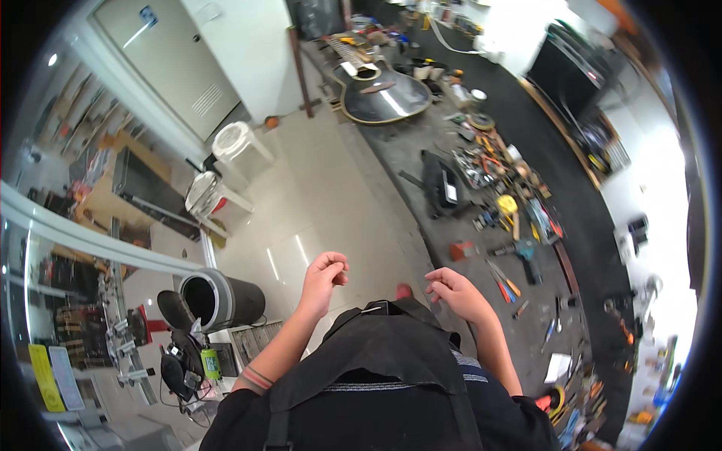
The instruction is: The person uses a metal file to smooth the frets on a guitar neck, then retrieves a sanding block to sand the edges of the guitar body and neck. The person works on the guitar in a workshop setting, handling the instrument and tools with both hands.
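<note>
My left hand (pixel 326 279) is raised over the floor to the left of my body, its fingers loosely curled with a gap between them. Nothing shows in it. On the other side, my right hand (pixel 459 293) hovers near the workbench edge, fingers partly stretched and apart, holding nothing. Neither hand touches anything. Between and below them lies the black apron (pixel 391 338) on my front. On the bench nearest my right hand are a red block-shaped object (pixel 462 249), a teal cordless drill (pixel 526 259) and several screwdrivers (pixel 505 286).
A dark acoustic guitar (pixel 387 98) lies at the bench's far end. A black bag (pixel 438 184) and a tray of small metal parts (pixel 474 165) sit nearer. To the left stand white stools (pixel 239 143) and an open-topped dark bin (pixel 241 301). A monitor (pixel 565 71) is at right.
</note>
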{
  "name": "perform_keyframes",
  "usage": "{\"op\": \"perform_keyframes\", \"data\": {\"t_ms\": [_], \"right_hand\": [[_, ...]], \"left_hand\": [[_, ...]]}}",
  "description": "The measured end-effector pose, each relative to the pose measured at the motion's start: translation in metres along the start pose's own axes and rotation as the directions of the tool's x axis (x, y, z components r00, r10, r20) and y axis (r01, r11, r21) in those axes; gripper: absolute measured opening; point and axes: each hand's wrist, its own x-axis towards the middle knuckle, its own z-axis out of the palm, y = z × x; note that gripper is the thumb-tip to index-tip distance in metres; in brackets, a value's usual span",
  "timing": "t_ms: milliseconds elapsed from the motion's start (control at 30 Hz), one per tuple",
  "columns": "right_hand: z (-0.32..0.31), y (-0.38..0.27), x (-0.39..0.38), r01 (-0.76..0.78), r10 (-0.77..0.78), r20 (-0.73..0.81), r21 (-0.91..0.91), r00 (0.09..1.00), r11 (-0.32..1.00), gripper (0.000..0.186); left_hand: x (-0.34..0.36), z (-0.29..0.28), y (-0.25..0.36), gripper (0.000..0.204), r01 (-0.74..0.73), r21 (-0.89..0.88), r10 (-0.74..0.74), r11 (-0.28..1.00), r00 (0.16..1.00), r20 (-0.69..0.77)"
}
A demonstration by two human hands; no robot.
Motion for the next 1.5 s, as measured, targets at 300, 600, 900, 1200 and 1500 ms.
{"op": "perform_keyframes", "data": {"t_ms": [300,600,900,1200,1500], "right_hand": [[-0.01,-0.104,0.275,0.114,-0.096,0.29,-0.044,0.952,0.992,0.031],[0.036,-0.237,0.529,0.112,-0.137,0.4,0.085,0.906,0.99,0.03],[0.151,-0.29,0.779,0.091,-0.136,0.258,0.178,0.957,0.98,0.028],[0.236,-0.296,1.002,-0.079,0.079,0.0,-0.073,0.997,0.994,0.023],[0.007,-0.352,1.007,-0.235,-0.358,-0.485,-0.797,0.798,0.557,0.035]], "left_hand": [[-0.026,-0.328,-0.195,0.037,0.396,0.917,-0.423,-0.053,0.823,-0.38],[-0.025,-0.3,-0.143,0.032,0.771,0.317,-0.327,0.552,0.55,-0.768],[0.372,-0.476,0.01,0.05,0.338,0.63,0.255,0.699,0.705,-0.661],[0.859,-0.785,0.151,0.067,0.263,0.855,0.327,0.446,0.842,-0.43],[1.101,-0.913,0.198,0.138,0.567,0.59,-0.075,0.574,0.754,-0.652]]}}
